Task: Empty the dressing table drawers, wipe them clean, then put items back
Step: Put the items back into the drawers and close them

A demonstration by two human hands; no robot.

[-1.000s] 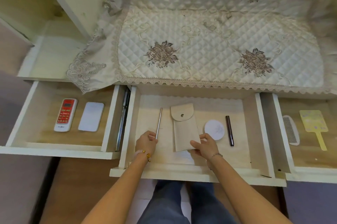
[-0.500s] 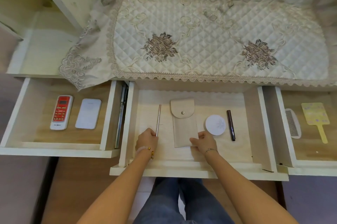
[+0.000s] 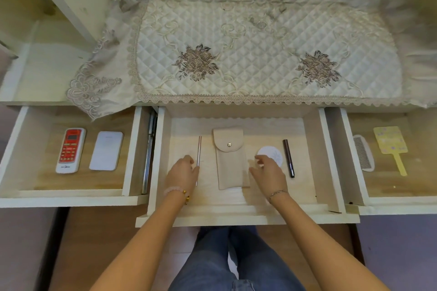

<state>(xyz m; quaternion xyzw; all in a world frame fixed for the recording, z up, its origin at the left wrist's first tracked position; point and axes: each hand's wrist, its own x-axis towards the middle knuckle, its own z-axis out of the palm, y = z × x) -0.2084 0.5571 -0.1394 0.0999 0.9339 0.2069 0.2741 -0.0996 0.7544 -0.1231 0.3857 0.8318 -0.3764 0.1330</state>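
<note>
In the pale wooden middle drawer [image 3: 236, 217] our left hand [image 3: 181, 173] lies against the thin metal stick [image 3: 199, 148], grip unclear. Our right hand [image 3: 268, 171], fingers loose, hovers beside the beige snap pouch [image 3: 230, 163], partly hiding a round white pad [image 3: 274, 154].

There is one view only, a wide-angle camera at head height, looking forward and steeply down over the person's legs [image 3: 236, 267]. It is close to the middle drawer [image 3: 236, 217], which sits at centre, with the left drawer [image 3: 71, 198] and right drawer [image 3: 402, 208] at the sides and the cloth [image 3: 260, 42] at top.
</note>
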